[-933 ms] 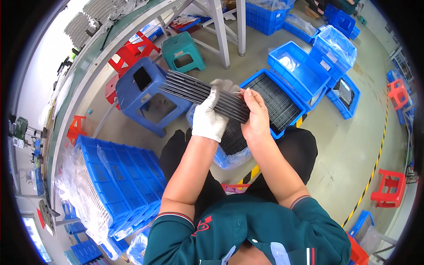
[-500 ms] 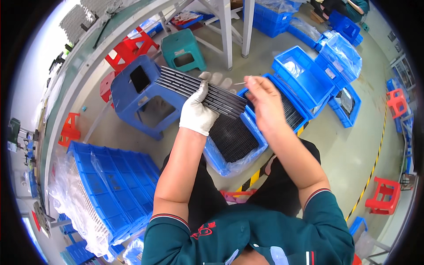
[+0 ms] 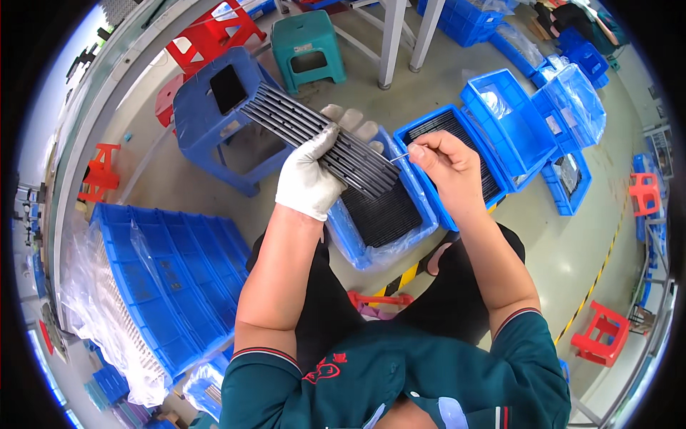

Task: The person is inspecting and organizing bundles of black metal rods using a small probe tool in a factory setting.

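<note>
My left hand [image 3: 307, 179], in a white glove, is wrapped round a flat bundle of black slotted strips [image 3: 289, 118], held at a slant in front of me. Bare and closed, my right hand [image 3: 454, 171] pinches a thin metal pin [image 3: 400, 156] between thumb and fingers. The pin's tip is at the right end of the strips; whether it touches them I cannot tell. Beneath the bundle stands a blue bin [image 3: 346, 247] lined with clear plastic, with rows of black strips inside. Another blue bin [image 3: 409, 130] behind my right hand also holds black strips.
A blue stool [image 3: 189, 107] with a dark flat object on it stands at left, beside a green stool [image 3: 304, 32]. Stacked blue crates [image 3: 179, 279] are near my left arm. More blue bins [image 3: 525, 139] are at right. A red stool [image 3: 604, 332] stands far right.
The bundle now tilts more steeply down to the right. My right hand has turned and moved slightly right, bringing the pin to the strips' right end. The whole view has shifted a little.
</note>
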